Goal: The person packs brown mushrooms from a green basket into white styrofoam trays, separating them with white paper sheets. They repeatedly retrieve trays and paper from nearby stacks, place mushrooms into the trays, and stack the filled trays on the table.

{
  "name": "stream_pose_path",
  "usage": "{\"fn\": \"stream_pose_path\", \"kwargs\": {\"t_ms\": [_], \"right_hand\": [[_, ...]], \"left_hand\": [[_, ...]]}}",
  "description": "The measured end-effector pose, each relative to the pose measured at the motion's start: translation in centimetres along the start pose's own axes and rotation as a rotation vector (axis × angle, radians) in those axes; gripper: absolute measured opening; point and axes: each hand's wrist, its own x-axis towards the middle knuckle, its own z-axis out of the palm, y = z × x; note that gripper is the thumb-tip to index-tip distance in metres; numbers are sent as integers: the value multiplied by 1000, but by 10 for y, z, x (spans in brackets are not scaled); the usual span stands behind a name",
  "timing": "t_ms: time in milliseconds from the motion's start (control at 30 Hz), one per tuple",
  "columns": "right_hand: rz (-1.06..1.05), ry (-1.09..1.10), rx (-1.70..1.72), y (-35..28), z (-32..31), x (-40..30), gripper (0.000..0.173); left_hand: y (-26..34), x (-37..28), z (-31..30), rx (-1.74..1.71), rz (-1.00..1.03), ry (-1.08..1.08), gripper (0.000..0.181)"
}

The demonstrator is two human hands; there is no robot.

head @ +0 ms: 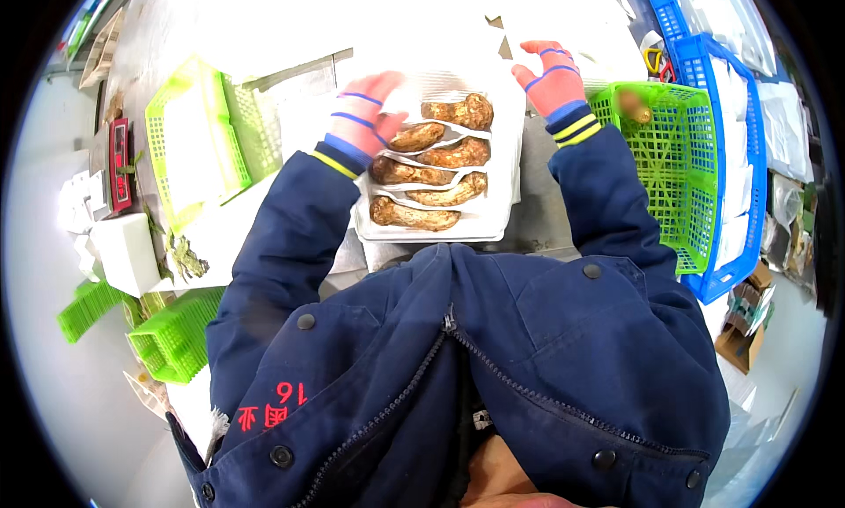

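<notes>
In front of me a white foam tray holds several matsutake-like mushrooms, lying crosswise with white paper strips between them. My left hand, in a pink glove with blue bands, is at the tray's left side. Its thumb is beside one mushroom, fingers apart; whether it touches the paper is hard to tell in the glare. My right hand, gloved alike, hovers beyond the tray's upper right corner with thumb and fingers spread and nothing in them.
At right stands a green plastic basket with a mushroom in its far corner, beside a blue crate of white packs. Scissors lie behind. On the left are a green basket, a red-fronted scale and a white block.
</notes>
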Motion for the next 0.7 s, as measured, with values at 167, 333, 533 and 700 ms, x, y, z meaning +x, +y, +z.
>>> {"fn": "stream_pose_path", "kwargs": {"t_ms": [167, 333, 533, 700], "right_hand": [[-87, -55, 351, 11, 55, 17, 22], [-334, -132, 537, 18, 49, 2, 15], [-207, -193, 419, 16, 48, -6, 39], [-136, -151, 621, 26, 83, -1, 44]], "left_hand": [[-58, 38, 6, 78, -322, 45, 93], [-105, 10, 39, -683, -452, -119, 99], [-65, -13, 45, -665, -429, 106, 95], [-49, -29, 51, -1175, -702, 223, 81]]}}
